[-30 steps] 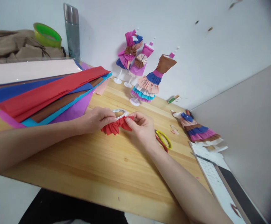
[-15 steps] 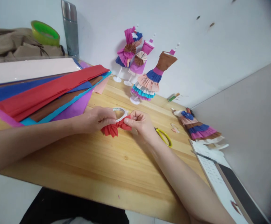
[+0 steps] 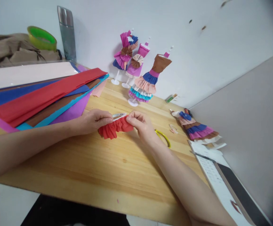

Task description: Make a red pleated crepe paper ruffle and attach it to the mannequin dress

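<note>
A gathered strip of red crepe paper (image 3: 114, 128) is stretched between my two hands just above the wooden table (image 3: 103, 169). My left hand (image 3: 91, 121) pinches its left end with closed fingers. My right hand (image 3: 141, 124) pinches its right end, fingers curled. A white tape roll (image 3: 119, 115) lies right behind the paper, between my fingertips. Yellow-handled scissors (image 3: 163, 137) lie on the table just right of my right wrist, partly hidden by it.
Stacked crepe sheets in red, blue, brown, cyan and purple (image 3: 44, 94) cover the table's left. Three paper-dress mannequins (image 3: 146, 78) stand by the wall, another dress (image 3: 197, 128) lies at right. A steel flask (image 3: 67, 34), green tape ring (image 3: 41, 38) and cutting mat (image 3: 223, 185) are nearby.
The red paper has been pulled wider between my hands, from a bunched bow shape into a longer ruffled strip. The tape roll now lies flatter behind it.
</note>
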Demonstrator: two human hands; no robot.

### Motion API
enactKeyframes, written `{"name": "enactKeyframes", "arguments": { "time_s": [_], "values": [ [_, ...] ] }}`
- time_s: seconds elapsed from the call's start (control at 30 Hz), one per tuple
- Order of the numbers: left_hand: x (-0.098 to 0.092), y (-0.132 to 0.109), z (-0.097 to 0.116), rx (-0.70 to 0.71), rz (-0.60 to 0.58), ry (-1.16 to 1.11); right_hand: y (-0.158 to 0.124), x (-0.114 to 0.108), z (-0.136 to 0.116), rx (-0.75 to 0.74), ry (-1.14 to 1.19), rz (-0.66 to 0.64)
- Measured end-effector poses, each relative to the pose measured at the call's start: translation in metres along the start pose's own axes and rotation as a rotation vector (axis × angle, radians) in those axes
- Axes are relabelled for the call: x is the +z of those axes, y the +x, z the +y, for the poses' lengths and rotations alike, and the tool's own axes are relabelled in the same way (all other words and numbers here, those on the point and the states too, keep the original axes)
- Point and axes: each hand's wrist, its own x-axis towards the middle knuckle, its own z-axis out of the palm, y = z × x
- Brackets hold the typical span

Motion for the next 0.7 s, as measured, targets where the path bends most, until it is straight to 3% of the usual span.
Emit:
{"name": "enactKeyframes", "arguments": {
  "time_s": [0.4,0.7],
  "values": [
    [0.001,0.0011,-0.0042,-0.006,0.042,0.057,-0.0068,0.0075,-0.0061,-0.093,-0.096,0.0],
    [0.0016,0.0007,-0.0078,0.004,0.086,0.114,-0.0021,0.0038,-0.0004,-0.036,-0.016,0.037]
  ]
}}
